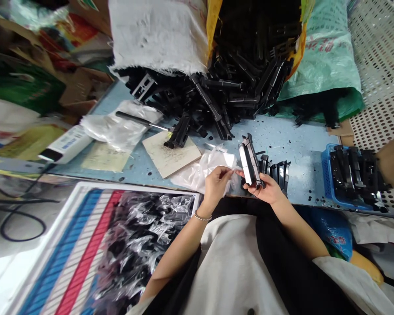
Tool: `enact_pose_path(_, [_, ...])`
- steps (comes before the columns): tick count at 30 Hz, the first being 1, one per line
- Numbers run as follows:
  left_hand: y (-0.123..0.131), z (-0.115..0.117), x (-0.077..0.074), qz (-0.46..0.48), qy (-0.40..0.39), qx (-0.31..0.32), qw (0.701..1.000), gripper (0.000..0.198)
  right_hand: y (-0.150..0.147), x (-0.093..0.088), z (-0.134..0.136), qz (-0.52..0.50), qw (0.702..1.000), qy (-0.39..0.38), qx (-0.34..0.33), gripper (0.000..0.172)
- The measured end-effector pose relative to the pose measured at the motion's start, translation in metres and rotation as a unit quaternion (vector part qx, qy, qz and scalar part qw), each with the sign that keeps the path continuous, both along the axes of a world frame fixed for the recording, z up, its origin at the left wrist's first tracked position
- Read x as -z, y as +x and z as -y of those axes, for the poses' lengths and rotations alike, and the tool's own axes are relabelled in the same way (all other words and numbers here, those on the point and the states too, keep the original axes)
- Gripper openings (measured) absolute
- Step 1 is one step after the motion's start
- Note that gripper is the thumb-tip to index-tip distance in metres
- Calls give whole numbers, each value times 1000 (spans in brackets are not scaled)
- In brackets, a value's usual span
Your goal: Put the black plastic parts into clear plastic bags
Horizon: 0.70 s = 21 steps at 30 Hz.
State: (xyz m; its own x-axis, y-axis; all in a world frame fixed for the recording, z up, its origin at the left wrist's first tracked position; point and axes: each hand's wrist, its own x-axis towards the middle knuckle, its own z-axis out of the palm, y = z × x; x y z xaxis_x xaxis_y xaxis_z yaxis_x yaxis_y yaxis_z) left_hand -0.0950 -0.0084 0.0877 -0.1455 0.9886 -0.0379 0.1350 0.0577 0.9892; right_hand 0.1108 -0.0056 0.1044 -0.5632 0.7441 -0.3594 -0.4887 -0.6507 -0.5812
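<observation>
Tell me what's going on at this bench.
A person is working at a blue table. The right hand holds a black plastic piece near the front edge; the left hand is pinched beside clear plastic bags, though what it grips is unclear. More black pieces lie heaped at the back and in a blue basket to the right.

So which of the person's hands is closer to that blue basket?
The right hand. It holds a black part out to the left of the blue basket. The left hand is farther left, by the clear plastic.
</observation>
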Motion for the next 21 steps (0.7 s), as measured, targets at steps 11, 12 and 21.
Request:
enact_pose_path(11, [7, -13, 3, 85, -21, 28, 996, 25, 1, -11, -4, 65, 993, 101, 22, 38])
enact_pose_path(12, [6, -14, 3, 101, -22, 22, 994, 24, 2, -12, -5, 71, 992, 102, 27, 38])
enact_pose_path(21, [2, -22, 3, -16, 94, 14, 995, 21, 6, -15, -7, 49, 996, 70, 34, 40])
